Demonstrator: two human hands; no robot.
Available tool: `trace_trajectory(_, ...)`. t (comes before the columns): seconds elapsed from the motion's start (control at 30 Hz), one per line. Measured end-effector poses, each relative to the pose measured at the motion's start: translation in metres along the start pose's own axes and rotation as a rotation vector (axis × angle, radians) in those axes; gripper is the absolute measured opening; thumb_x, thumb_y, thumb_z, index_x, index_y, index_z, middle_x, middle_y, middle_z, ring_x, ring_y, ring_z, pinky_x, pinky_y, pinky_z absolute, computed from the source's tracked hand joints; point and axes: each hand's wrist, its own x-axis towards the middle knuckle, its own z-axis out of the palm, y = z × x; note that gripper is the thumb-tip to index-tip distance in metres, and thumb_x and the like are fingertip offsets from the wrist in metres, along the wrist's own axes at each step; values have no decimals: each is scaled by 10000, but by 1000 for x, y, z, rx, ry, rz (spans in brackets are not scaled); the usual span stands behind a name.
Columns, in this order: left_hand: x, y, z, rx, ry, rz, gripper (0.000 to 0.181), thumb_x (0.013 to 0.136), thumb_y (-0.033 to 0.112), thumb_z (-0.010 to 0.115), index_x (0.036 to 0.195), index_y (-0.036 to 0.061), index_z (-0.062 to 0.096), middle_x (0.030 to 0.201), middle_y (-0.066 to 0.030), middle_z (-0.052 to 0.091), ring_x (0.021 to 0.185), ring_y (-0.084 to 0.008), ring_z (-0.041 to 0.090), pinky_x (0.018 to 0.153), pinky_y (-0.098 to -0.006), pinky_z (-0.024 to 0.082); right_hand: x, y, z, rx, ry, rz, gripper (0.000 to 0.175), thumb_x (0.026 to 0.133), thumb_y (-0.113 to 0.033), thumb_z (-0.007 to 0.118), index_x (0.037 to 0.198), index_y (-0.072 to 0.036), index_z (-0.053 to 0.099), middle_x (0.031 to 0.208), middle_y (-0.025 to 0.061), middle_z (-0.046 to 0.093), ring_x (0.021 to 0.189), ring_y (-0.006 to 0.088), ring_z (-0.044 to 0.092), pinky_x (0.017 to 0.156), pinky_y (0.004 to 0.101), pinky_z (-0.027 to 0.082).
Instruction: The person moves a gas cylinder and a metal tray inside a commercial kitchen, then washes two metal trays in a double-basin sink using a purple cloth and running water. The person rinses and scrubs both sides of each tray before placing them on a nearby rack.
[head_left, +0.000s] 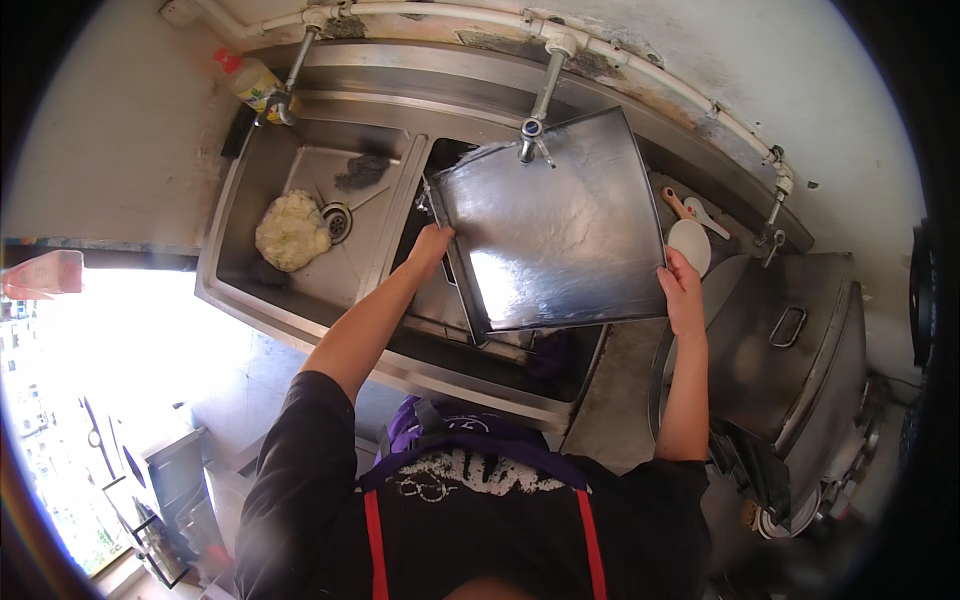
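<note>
My left hand (431, 249) grips the left edge of a rectangular stainless steel panel (559, 225) with a folded rim. On its right edge, near the lower corner, my right hand (682, 289) holds the same panel. It is tilted above the right sink basin (495, 382) and hides most of it. Over the panel's upper part hangs a tap (532, 129); whether water is running I cannot tell. Metal pieces and a dark purple cloth (551, 354) show in the basin below the panel.
The left basin (247, 195) holds a pale lumpy mass (292, 231), a dark scouring pad (362, 172) and a drain (337, 222). A red-capped bottle (255, 82) stands behind. At right are utensils with a white round head (688, 244) and a handled steel cover (787, 326).
</note>
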Motion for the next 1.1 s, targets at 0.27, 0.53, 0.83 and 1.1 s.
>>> trace_trajectory(0.27, 69, 15, 42, -153, 51, 121, 345, 842, 308, 529, 964, -13, 568, 854, -128, 615, 735, -217, 569, 663, -362, 441, -56, -24, 22, 1, 160, -45, 283, 862, -18, 502, 1138, 44, 529, 755, -50, 493, 612, 9, 376, 542, 163, 305)
trace_trajectory(0.53, 69, 61, 73, 45, 213, 301, 369, 862, 313, 538, 1048, -6, 551, 945, -157, 613, 839, -239, 550, 765, -366, 423, -104, -20, 25, -5, 262, -28, 313, 838, 8, 515, 1148, 58, 521, 774, -36, 512, 616, 11, 394, 548, 157, 318)
trace_trajectory(0.83, 72, 77, 94, 166, 177, 405, 301, 840, 269, 539, 919, -20, 570, 807, -166, 617, 761, -291, 590, 667, -384, 434, -129, -5, 14, -235, 349, -111, 277, 816, -16, 540, 1084, 51, 544, 741, -5, 512, 622, 55, 422, 566, 200, 365)
trace_trajectory(1.1, 46, 90, 68, -388, -234, 177, 157, 836, 150, 537, 948, 47, 577, 729, -17, 563, 648, -132, 558, 564, -296, 469, -135, 17, 16, -425, 270, -114, 115, 817, -58, 559, 897, 20, 532, 642, 83, 458, 551, 164, 433, 524, 276, 384)
